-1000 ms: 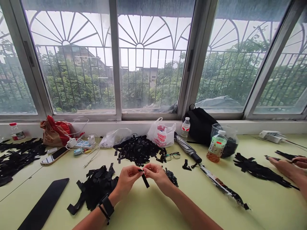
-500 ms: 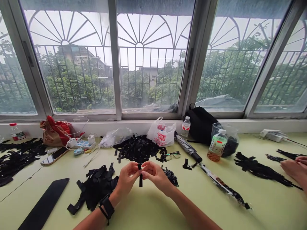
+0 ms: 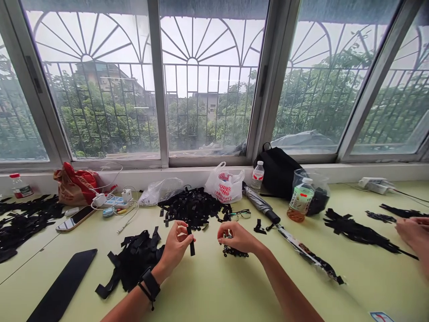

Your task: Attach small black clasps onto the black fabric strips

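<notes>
My left hand (image 3: 178, 241) is closed in a pinch on a short black fabric strip (image 3: 192, 246), which hangs upright just above the table. Over a small pile of black ring-like pieces (image 3: 236, 253) is my right hand (image 3: 238, 237), its fingers curled down and closed at the pile's near-left side. The fingertips are partly hidden, so any piece between them does not show. Left of my left hand lies a heap of longer black strips (image 3: 139, 261). A larger mound of short black tabs (image 3: 191, 205) lies beyond both hands.
Behind are eyeglasses (image 3: 241, 214), a white plastic bag (image 3: 225, 184), a folded umbrella (image 3: 259, 205) and a drink bottle (image 3: 299, 201). A dark flat board (image 3: 63, 286) and a phone (image 3: 76, 219) lie left. Another person's hand (image 3: 414, 235) is at the right edge.
My right hand has let go of the black strip and moved right to the pile of small pieces. My left hand keeps the strip, slightly further left. The view has shifted a little.
</notes>
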Demonstrator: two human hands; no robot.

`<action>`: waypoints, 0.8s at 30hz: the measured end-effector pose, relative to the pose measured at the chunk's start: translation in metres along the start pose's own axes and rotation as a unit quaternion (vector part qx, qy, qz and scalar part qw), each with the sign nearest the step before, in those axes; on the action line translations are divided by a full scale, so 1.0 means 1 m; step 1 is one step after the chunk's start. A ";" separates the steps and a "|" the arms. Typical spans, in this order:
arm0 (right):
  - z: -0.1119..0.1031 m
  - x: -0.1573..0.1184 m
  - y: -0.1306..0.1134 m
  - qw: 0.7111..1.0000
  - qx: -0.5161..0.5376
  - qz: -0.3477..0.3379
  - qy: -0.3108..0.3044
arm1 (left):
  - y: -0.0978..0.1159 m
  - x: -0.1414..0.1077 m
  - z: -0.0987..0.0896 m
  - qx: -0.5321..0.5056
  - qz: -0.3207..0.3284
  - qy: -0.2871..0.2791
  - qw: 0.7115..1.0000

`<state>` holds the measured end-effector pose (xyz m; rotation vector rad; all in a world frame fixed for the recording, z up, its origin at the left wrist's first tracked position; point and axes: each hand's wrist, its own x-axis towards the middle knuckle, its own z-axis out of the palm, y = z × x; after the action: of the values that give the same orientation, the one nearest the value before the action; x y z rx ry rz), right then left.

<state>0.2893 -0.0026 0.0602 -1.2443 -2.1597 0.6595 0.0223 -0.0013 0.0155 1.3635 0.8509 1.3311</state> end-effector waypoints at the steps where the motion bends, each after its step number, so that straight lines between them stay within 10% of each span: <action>1: -0.002 -0.002 0.001 1.000 -0.007 0.000 -0.020 | 0.000 0.000 0.000 0.002 0.000 0.000 1.000; 24: 0.008 -0.008 0.018 0.996 -0.053 0.015 -0.072 | -0.002 0.000 -0.001 -0.041 -0.028 -0.042 0.998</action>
<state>0.2984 -0.0024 0.0407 -1.3227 -2.3256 0.6727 0.0214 -0.0004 0.0134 1.3127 0.7650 1.2434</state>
